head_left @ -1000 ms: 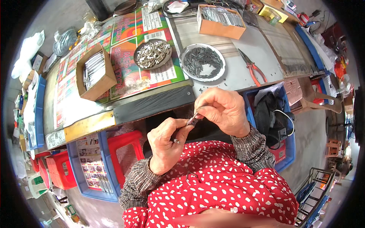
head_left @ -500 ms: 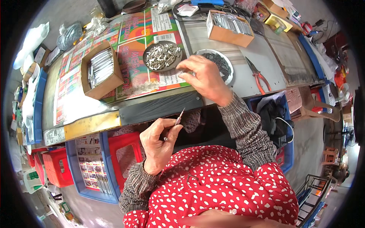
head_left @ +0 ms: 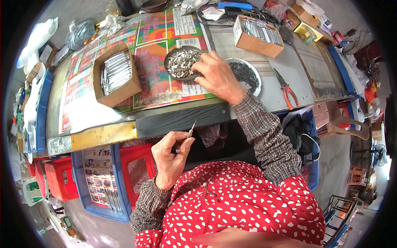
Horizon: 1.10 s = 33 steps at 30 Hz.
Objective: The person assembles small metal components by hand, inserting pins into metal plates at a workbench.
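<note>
In front of my body, my left hand [head_left: 170, 158] is closed around a slim pointed metal tool [head_left: 191, 131], its sharp tip upward and its lower end showing below the fingers. My right hand [head_left: 217, 76] reaches over the right rim of a dark round bowl [head_left: 168, 62] heaped with small silvery metal sleeves [head_left: 182, 63]. Its fingers are bent together at the pieces; whatever is between the fingertips is too small to tell. Just right of that hand stands a white round dish [head_left: 258, 77] of dark thin metal pieces [head_left: 244, 74], partly covered by the wrist.
A cardboard box [head_left: 131, 89] of slim silvery packs stands left on the printed sheet; another box [head_left: 264, 47] stands at the back right. Red-handled pliers [head_left: 286, 89] lie on the right. Below the table edge are a blue crate [head_left: 120, 182] and a red stool [head_left: 136, 165].
My right hand has moved left and down from above the table to the bowl of metal sleeves. The left hand keeps its hold on the pointed tool. The view has shifted slightly.
</note>
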### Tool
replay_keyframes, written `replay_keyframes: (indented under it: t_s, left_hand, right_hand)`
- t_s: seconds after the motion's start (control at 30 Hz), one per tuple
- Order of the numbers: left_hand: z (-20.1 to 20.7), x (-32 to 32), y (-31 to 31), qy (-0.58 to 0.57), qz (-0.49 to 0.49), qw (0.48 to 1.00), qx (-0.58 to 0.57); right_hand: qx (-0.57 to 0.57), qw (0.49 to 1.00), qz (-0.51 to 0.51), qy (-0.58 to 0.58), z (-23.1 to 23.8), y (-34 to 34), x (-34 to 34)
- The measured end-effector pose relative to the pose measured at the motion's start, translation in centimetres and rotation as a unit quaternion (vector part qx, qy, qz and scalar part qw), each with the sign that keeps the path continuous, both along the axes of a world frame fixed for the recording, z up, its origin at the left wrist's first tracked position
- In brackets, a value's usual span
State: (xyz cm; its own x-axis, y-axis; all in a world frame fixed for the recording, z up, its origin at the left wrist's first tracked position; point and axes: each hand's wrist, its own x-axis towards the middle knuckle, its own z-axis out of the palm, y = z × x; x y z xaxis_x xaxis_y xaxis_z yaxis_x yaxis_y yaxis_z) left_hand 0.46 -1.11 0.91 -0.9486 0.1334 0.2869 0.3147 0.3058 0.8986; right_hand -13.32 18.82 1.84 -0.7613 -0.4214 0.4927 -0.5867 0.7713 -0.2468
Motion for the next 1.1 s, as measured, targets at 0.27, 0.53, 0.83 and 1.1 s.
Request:
replay_keyframes:
  t_s: [0.27, 0.53, 0.83, 1.1]
  left_hand:
    - [0.5, 0.0, 0.3, -0.023, -0.01, 1.0, 0.01]
    - [0.8, 0.5, 0.9, -0.026, -0.029, 0.999, 0.014]
    - [1.6, 1.1, 2.7, 0.007, -0.065, 0.998, -0.017]
    - [2.1, 1.5, 3.7, 0.021, -0.083, 0.996, -0.028]
  right_hand:
    - [-0.041, 0.998, 0.041, -0.017, 0.2, 0.7, -0.6]
    - [-0.238, 0.955, 0.107, -0.143, 2.6, 1.7, 6.7]
    - [-0.346, 0.906, 0.14, -0.2, 3.6, 3.1, 11.8]
    - [-0.353, 0.906, 0.138, -0.187, 4.2, 4.0, 13.2]
